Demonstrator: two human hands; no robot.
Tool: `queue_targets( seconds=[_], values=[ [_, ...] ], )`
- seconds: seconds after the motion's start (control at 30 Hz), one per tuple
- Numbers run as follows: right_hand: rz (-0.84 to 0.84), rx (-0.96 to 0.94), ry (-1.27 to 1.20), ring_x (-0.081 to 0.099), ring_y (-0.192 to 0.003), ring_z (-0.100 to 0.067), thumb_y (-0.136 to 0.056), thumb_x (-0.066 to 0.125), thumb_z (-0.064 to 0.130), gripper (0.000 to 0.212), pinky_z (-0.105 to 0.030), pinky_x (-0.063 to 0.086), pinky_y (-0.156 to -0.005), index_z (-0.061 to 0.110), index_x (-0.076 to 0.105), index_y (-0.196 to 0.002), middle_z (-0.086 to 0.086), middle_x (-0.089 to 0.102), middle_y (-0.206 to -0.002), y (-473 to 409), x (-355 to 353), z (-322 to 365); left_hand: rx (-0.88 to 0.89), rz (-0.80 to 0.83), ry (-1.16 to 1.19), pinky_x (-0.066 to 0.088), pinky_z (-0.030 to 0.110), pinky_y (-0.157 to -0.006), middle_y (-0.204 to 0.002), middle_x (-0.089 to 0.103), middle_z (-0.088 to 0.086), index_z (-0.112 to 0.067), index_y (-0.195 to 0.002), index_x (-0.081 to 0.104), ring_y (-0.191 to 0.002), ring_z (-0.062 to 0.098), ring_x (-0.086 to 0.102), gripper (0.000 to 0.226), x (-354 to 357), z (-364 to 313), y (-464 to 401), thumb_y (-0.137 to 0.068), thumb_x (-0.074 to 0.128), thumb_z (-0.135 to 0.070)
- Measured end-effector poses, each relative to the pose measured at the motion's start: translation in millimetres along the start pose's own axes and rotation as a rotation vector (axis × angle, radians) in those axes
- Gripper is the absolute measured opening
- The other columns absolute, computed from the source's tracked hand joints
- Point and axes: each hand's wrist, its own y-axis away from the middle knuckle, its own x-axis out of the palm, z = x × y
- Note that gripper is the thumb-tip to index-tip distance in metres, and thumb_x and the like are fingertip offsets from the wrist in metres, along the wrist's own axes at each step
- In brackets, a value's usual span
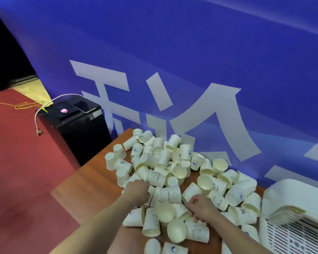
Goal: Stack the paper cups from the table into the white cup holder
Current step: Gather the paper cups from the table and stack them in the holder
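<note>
On the worktop (92, 182), both hands curl into the cup pile (173, 173); what each grip holds is unclear. White cup holder (290, 197) lies at three o'clock, nearer the right hand (203, 206) than the left hand (137, 192).

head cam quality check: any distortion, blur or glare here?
Head view: strong wide-angle bend, blue wall edge curving at left; soft overall, cup prints readable only near centre; both hands slightly smeared; white cup holder at right bright, nearly washed out; far-left corner dark.
</note>
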Motion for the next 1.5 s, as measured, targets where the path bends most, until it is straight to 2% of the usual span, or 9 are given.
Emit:
queue_targets(
  seconds=[0.13, 0.3, 0.43, 0.53, 0.67, 0.8, 0.97, 1.2, 1.5],
  values=[
    [-0.100, 0.073, 0.002, 0.065, -0.047, -0.017, -0.088, 0.063, 0.033, 0.020, -0.031, 0.052, -0.058, 0.014, 0.064, -0.083, -0.005, 0.071, -0.067, -24.4, 19.0, 7.9, -0.036, -0.019, 0.092, 0.050, 0.035, -0.078, -0.114, 0.061, 0.002, -0.017, -0.117, 0.055, -0.100, 0.022, 0.060, 0.032, -0.6, 21.3, -24.8, -0.096, 0.043, -0.039],
    [-0.167, 0.142, -0.038, 0.064, -0.052, -0.017, -0.089, 0.062, 0.034, 0.024, -0.029, 0.052, -0.053, 0.016, 0.060, -0.104, -0.005, 0.069, -0.082, -45.2, 32.5, 11.5, -0.076, -0.029, 0.171, 0.043, 0.028, -0.066, -0.107, 0.064, -0.001, -0.018, -0.113, 0.058, -0.094, 0.018, 0.062, 0.032, 5.7, 35.1, -50.7, -0.095, 0.043, -0.039],
    [-0.166, 0.169, -0.055, 0.061, -0.088, -0.018, -0.089, 0.063, 0.040, 0.049, -0.026, 0.045, -0.063, 0.012, 0.057, -0.128, -0.004, 0.065, -0.100, -63.0, 42.5, 5.4, -0.112, 0.005, 0.283, 0.049, 0.032, -0.078, -0.118, 0.062, 0.001, -0.018, -0.121, 0.058, -0.105, 0.019, 0.060, 0.041, 15.5, 37.8, -70.8, -0.095, 0.044, -0.046],
    [-0.166, 0.151, -0.053, 0.066, -0.084, -0.024, -0.090, 0.064, 0.032, 0.040, -0.031, 0.048, -0.067, -0.002, 0.064, -0.112, -0.009, 0.066, -0.087, -71.7, 45.1, 10.1, -0.144, 0.024, 0.407, 0.050, 0.031, -0.084, -0.121, 0.062, 0.001, -0.019, -0.125, 0.057, -0.106, 0.019, 0.061, 0.044, 18.1, 35.5, -80.6, -0.094, 0.049, -0.048],
    [-0.159, 0.153, -0.078, 0.063, -0.073, -0.021, -0.089, 0.066, 0.025, 0.015, -0.032, 0.047, -0.065, 0.011, 0.066, -0.083, -0.005, 0.065, -0.075, -76.8, 49.2, 14.2, -0.192, 0.032, 0.529, 0.055, 0.033, -0.076, -0.095, 0.068, -0.003, -0.023, -0.112, 0.063, -0.084, 0.015, 0.067, 0.035, 20.5, 33.5, -82.1, -0.088, 0.055, -0.048],
    [-0.183, 0.144, -0.054, 0.056, -0.063, -0.014, -0.085, 0.069, 0.020, 0.033, -0.026, 0.042, -0.062, 0.021, 0.052, -0.058, 0.004, 0.057, -0.060, -77.4, 56.2, 13.7, -0.210, 0.015, 0.576, 0.058, 0.035, -0.069, -0.069, 0.069, -0.006, -0.021, -0.078, 0.070, -0.068, 0.010, 0.066, 0.021, 23.2, 34.8, -78.0, -0.084, 0.057, -0.037],
    [-0.188, 0.123, -0.096, 0.061, -0.067, -0.018, -0.084, 0.069, 0.022, 0.028, -0.026, 0.045, -0.062, 0.017, 0.054, -0.061, 0.001, 0.059, -0.064, -68.5, 49.2, 16.6, -0.184, -0.084, 0.598, 0.057, 0.031, -0.066, -0.063, 0.069, -0.006, -0.023, -0.083, 0.071, -0.066, 0.008, 0.066, 0.019, 9.4, 28.0, -68.7, -0.089, 0.054, -0.031],
    [-0.293, 0.050, -0.116, 0.050, -0.060, -0.012, -0.086, 0.069, 0.024, 0.033, -0.026, 0.037, -0.057, 0.014, 0.049, -0.062, 0.001, 0.054, -0.061, -31.0, 12.1, 3.1, -0.069, -0.275, 0.538, 0.056, 0.031, -0.063, -0.067, 0.070, -0.004, -0.019, -0.092, 0.073, -0.065, 0.011, 0.066, 0.023, -21.0, -12.0, -52.2, -0.093, 0.053, -0.030],
    [-0.476, 0.073, -0.166, 0.056, -0.073, -0.018, -0.084, 0.067, 0.022, 0.024, -0.028, 0.038, -0.061, 0.019, 0.053, -0.064, 0.002, 0.056, -0.068, 58.9, -66.4, -75.2, 0.199, -0.296, 0.408, 0.054, 0.033, -0.064, -0.074, 0.070, 0.001, -0.020, -0.090, 0.070, -0.068, 0.018, 0.065, 0.022, -40.0, -151.3, -13.5, -0.087, 0.054, -0.034]
  ],
)
